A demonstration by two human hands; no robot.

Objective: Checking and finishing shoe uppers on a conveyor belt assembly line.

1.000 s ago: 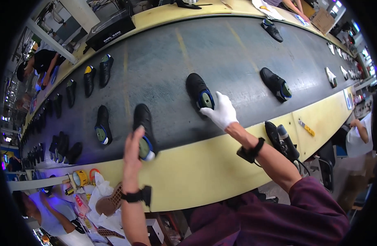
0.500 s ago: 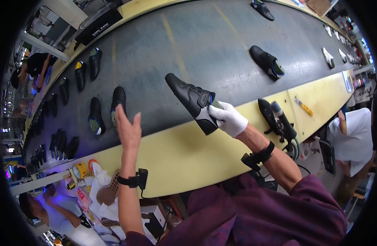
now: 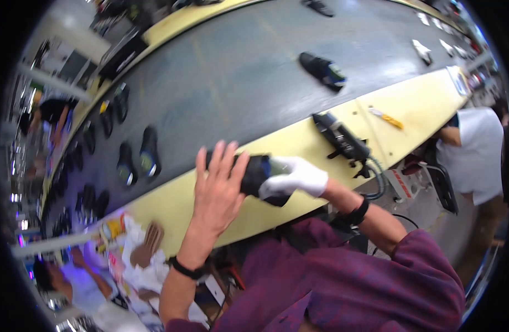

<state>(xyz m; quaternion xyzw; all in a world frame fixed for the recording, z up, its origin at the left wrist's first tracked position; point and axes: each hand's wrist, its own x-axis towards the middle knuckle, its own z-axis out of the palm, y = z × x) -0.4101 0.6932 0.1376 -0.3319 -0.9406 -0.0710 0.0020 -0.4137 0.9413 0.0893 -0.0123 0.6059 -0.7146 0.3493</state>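
Note:
A black shoe (image 3: pixel 256 172) is held over the pale yellow ledge (image 3: pixel 180 206) in front of me. My right hand (image 3: pixel 296 177), in a white glove, grips it at the heel end, fingers closed around the opening. Across the toe half lies my bare left hand (image 3: pixel 218 191), back upward and fingers stretched out and apart. That hand hides most of the toe, and its thumb cannot be seen. To the right of the gloved hand, a black hand tool (image 3: pixel 343 138) with a hose rests on the ledge.
Beyond the ledge runs a grey conveyor belt (image 3: pixel 238 83) carrying several shoes, among them a black shoe (image 3: pixel 323 71). A yellow-handled cutter (image 3: pixel 387 118) lies at right. Brown soles (image 3: pixel 149 243) and white paper sit at lower left. People work at both sides.
The shoe has come closer to me and turned more level. My left hand has moved right, from over the belt onto the shoe's toe half. My right hand keeps its hold at the heel.

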